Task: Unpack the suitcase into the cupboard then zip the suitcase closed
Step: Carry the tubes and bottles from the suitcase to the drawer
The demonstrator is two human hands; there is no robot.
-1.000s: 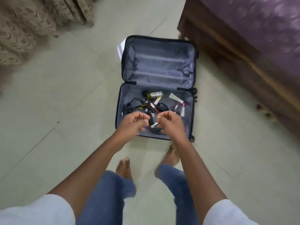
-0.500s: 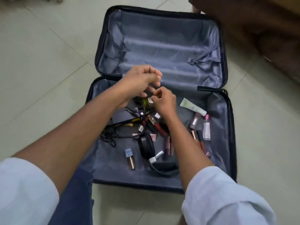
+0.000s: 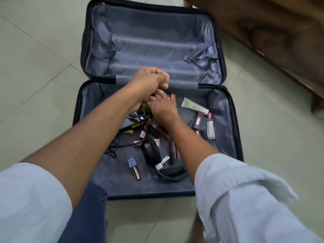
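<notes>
Both hands work at the far edge of the suitcase's (image 3: pixel 233 137) near half. The left hand (image 3: pixel 149 79) is curled, whether round anything I cannot tell; the right hand (image 3: pixel 164 106) lies flat, fingers spread, on the heap of cosmetics. Just right of it lies the pale green tube (image 3: pixel 193 106), long axis running far-left to near-right, nearer the right hand.
</notes>
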